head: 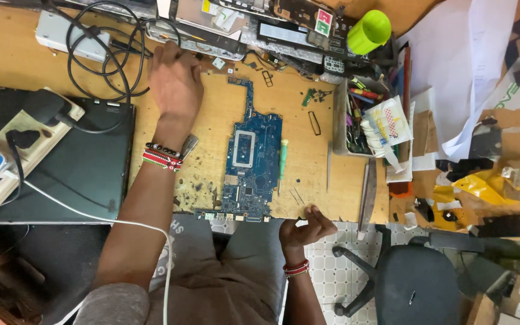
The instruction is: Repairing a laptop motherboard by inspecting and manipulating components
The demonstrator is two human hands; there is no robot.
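Observation:
A blue laptop motherboard (250, 162) lies flat on the wooden workbench (284, 114) in front of me. A green-handled screwdriver (283, 164) rests along its right edge. My left hand (174, 79) reaches to the far side of the bench, its fingers down on small parts near a tangle of black cable (100, 51); what it touches is hidden. Beaded bracelets (162, 156) circle that wrist. My right hand (306, 229) hovers at the bench's near edge with fingers curled and pinched together; I cannot tell whether anything small is in them.
A closed black laptop (79, 162) and a power strip (28, 135) lie at the left. A box of tools (359, 117) stands right of the board. Opened laptop parts (260, 27) and a green cup (368, 31) line the back. A black office chair (413, 280) stands below right.

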